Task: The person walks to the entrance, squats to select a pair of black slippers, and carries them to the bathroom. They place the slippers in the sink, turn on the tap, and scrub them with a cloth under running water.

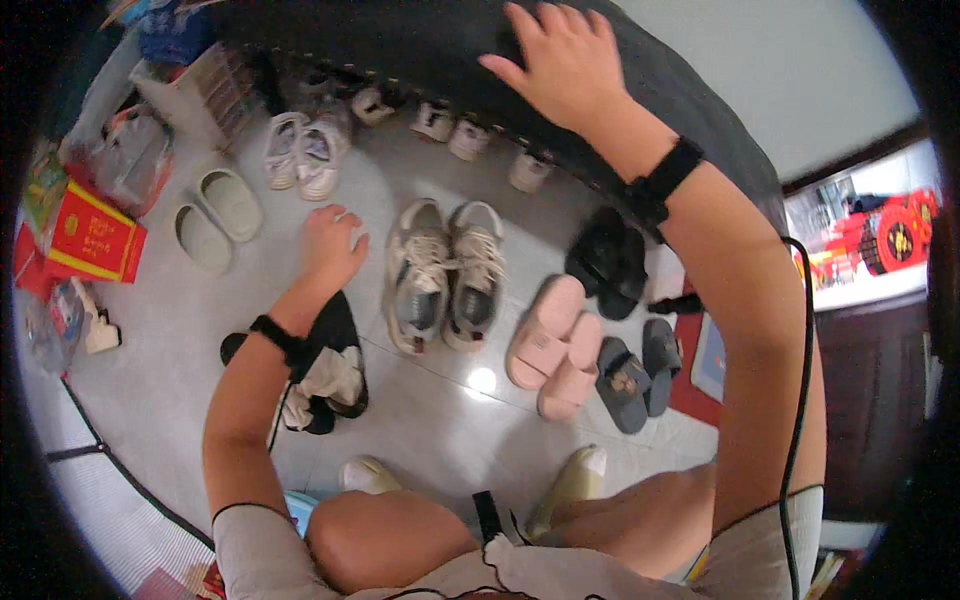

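Note:
My left hand (334, 244) is above the tiled floor with nothing in it, its fingers loosely bent and apart. It is between a pair of sage-green clogs (225, 214) and a pair of beige lace-up sneakers (444, 277). My right hand (570, 67) is empty, fingers spread, over a dark cover (420, 52); whether it touches the cover cannot be told. Along the cover's lower edge show the ends of several white shoes (469, 139). White-and-lilac sneakers (306, 154) stand beyond my left hand. Black shoes with pale cloth (330, 375) lie partly hidden under my left forearm.
Pink slides (555, 345), grey slides (637, 379) and black slippers (607, 259) stand at the right. A red-and-yellow box (94, 232) and plastic bags (131, 157) crowd the left. A black cable (799, 397) runs along my right arm. A red toy vehicle (896, 232) is far right.

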`<state>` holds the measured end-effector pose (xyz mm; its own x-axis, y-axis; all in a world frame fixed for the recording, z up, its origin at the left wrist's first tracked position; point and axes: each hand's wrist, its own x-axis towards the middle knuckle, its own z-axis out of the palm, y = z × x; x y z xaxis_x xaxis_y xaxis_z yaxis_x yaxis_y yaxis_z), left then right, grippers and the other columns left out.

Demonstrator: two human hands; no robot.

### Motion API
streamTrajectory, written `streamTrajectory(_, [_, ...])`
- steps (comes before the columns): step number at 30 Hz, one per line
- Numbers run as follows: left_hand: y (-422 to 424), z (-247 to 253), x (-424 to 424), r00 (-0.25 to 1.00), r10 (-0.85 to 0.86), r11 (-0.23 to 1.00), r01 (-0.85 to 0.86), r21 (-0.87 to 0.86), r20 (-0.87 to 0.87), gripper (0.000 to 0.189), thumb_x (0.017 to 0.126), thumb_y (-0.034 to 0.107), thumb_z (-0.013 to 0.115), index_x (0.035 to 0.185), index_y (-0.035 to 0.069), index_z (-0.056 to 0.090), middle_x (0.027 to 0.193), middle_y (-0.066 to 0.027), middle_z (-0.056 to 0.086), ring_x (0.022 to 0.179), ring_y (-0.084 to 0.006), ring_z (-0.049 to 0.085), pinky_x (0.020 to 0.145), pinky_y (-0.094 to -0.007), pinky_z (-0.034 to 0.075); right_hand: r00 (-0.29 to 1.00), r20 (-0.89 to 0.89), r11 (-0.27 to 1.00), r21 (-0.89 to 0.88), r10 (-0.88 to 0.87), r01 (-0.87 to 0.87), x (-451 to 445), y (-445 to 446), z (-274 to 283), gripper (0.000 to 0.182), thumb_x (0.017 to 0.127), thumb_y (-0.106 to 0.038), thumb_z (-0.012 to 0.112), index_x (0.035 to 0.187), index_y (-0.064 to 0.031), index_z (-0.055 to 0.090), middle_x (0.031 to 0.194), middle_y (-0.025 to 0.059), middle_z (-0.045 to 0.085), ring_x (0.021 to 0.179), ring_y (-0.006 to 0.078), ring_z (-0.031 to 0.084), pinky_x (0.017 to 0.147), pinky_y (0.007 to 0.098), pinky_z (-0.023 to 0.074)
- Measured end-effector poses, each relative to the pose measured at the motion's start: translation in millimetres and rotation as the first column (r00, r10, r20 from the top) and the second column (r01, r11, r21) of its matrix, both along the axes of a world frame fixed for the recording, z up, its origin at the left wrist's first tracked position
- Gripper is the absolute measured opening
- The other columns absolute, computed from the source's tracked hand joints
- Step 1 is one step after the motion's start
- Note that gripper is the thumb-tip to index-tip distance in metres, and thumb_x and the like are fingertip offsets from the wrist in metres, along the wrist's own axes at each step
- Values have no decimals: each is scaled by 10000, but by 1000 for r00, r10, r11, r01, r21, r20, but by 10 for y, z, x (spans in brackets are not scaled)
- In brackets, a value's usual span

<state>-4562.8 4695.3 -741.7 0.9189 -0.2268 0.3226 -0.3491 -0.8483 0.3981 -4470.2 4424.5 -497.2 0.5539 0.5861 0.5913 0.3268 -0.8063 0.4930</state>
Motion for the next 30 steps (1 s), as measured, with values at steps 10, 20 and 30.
streamTrajectory(10, [-1047, 1029, -563, 859, -454, 851, 496, 170, -235, 217, 703, 150, 685, 866, 32, 604, 899, -145, 597, 895, -342, 529, 795, -406, 434, 632, -768, 992, 36, 105, -120, -1985, -2164, -412, 265, 763, -201, 624, 984, -68, 564, 840, 120, 558, 855, 319, 549, 732, 391, 453])
streamTrajectory(20, [-2793, 564, -1235, 649, -606, 604, 752, 266, -459, 435, 682, 203, 697, 1056, 45, 542, 990, -158, 563, 976, -340, 516, 834, -412, 435, 158, -951, 141, 124, -266, 982, -4204, -4190, -2588, 640, 694, -214, 677, 1242, -32, 401, 929, 231, 617, 807, 332, 637, 705, 405, 507])
streamTrajectory(30, [-3324, -35, -1667, 587, -709, 561, 805, 192, -389, 361, 695, 183, 662, 1003, 26, 558, 1045, -147, 520, 1013, -325, 494, 864, -413, 420, 784, -569, -808, 326, 248, 491, -4201, -3616, -3271, 831, 748, -30, 559, 1395, -189, 61, 787, 61, 492, 599, 128, 459, 501, 266, 403])
